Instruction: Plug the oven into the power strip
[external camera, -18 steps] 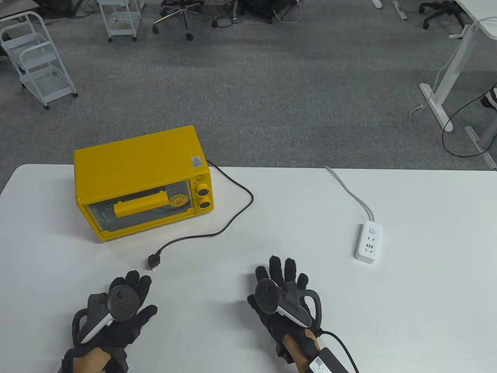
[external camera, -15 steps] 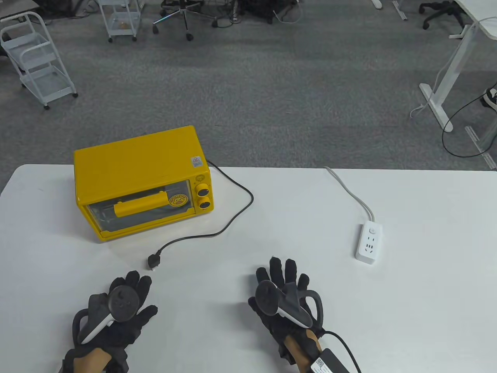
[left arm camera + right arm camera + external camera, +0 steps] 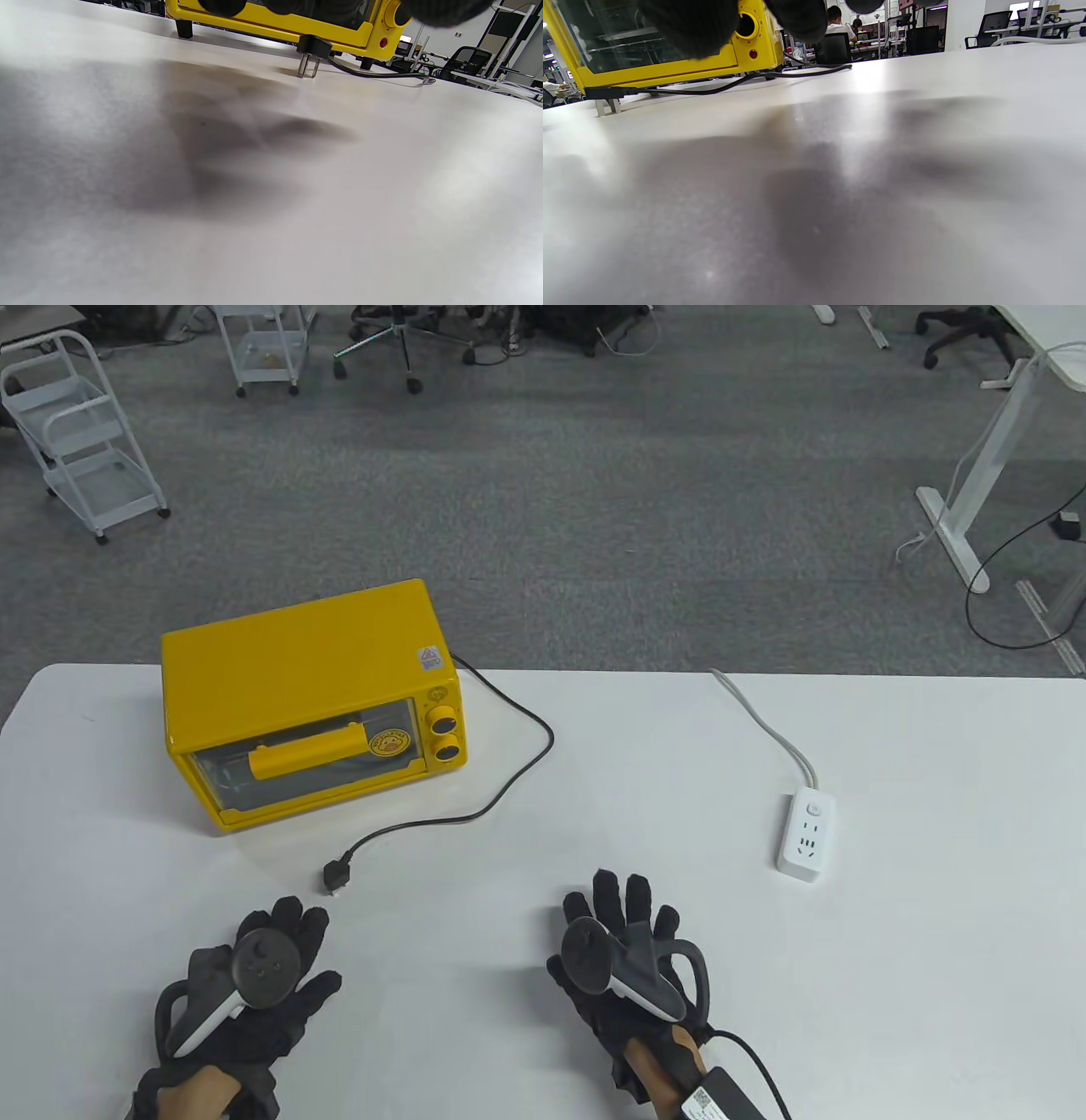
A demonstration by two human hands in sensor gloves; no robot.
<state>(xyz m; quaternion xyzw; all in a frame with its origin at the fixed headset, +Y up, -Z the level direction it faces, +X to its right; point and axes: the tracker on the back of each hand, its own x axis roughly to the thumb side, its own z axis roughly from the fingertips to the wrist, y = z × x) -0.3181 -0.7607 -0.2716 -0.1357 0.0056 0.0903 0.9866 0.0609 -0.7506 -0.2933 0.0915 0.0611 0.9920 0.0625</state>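
A yellow toaster oven (image 3: 310, 700) stands at the back left of the white table (image 3: 933, 967). Its black cord (image 3: 509, 746) curls to the right and back to a black plug (image 3: 337, 878) lying loose on the table; the plug also shows in the left wrist view (image 3: 312, 53). A white power strip (image 3: 808, 833) lies at the right with its white cable running off the far edge. My left hand (image 3: 254, 976) lies flat and empty just below the plug. My right hand (image 3: 624, 950) lies flat and empty at the middle front.
The oven shows in the left wrist view (image 3: 271, 19) and in the right wrist view (image 3: 670, 63). Beyond the table, on the grey carpet, stand white carts (image 3: 81, 432), office chairs (image 3: 399, 339) and a white desk frame (image 3: 976, 475).
Both hands stay flat on the table; the right hand has slid very slightly toward the near edge. The plug, cord and power strip have not moved.
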